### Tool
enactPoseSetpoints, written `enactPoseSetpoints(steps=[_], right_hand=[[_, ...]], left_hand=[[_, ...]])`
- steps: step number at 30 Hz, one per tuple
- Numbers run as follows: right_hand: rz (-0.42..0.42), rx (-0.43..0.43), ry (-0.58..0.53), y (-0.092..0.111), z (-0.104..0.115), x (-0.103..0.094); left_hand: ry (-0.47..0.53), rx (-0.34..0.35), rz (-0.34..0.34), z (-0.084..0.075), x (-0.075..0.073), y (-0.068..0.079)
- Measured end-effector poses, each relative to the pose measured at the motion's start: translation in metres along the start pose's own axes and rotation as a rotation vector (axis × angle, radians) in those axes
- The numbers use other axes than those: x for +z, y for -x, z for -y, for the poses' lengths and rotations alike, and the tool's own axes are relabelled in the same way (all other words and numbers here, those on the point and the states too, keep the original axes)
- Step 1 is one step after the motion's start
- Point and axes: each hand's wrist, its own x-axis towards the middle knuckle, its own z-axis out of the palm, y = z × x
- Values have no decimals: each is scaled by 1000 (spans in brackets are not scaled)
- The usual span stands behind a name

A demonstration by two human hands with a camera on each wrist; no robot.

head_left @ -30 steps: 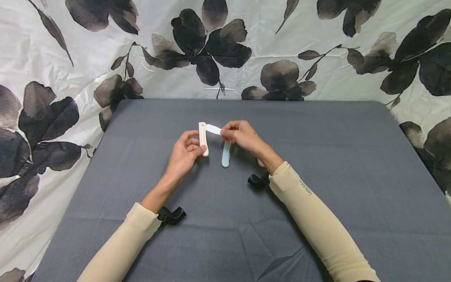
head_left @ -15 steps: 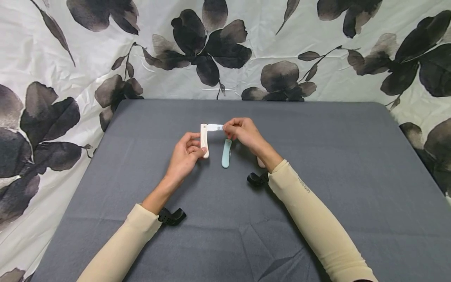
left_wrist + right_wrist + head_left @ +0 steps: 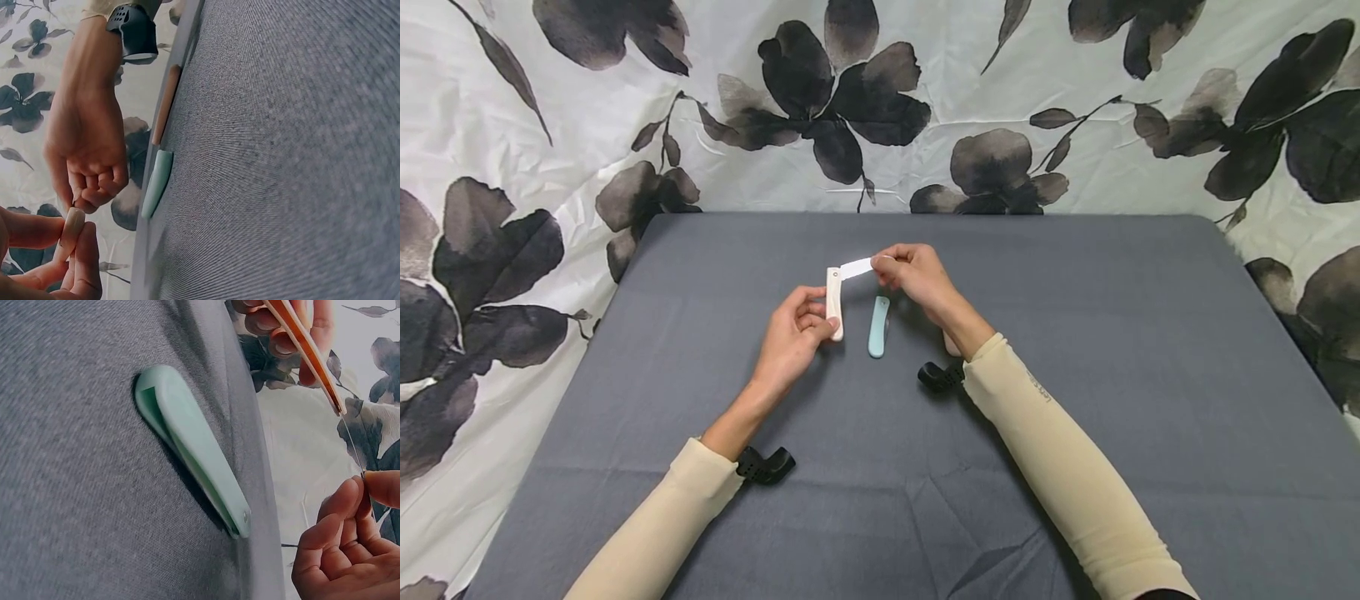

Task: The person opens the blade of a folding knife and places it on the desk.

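Observation:
A folding knife with a cream handle (image 3: pixel 834 302) is held up between my hands, its blade (image 3: pixel 856 268) swung out to the right and slanting slightly upward. My left hand (image 3: pixel 792 335) grips the lower handle between thumb and fingers. At the blade's far end, my right hand (image 3: pixel 919 275) pinches the tip, which its fingers cover. The right wrist view looks into the handle's orange-lit slot (image 3: pixel 306 350). Below my right hand, a mint green folding knife (image 3: pixel 878 327) lies folded on the grey cloth.
A pinkish folded handle (image 3: pixel 952 344) lies right of the mint one, mostly hidden by my right wrist; more of this handle (image 3: pixel 167 105) shows in the left wrist view. Grey cloth (image 3: pixel 1075 333) covers the table. A floral curtain (image 3: pixel 880 100) hangs behind its far edge.
The blade has swung from slanting down to slanting up toward my right hand, which has risen slightly with its tip. My left hand keeps its grip on the handle, slightly lower.

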Motion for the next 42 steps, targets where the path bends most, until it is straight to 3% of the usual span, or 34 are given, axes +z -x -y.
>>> enactPoseSetpoints(steps=[18,29,42], right_hand=[[-7,56,-200,-18,4,12],[10,76,-250,-25,4,15],[10,103,-214,-28,7,20]], left_hand=[[17,21,-27,-1,-1,1],[-1,13,-33,-3,-2,2],[-38,-21,4,-2,0,0]])
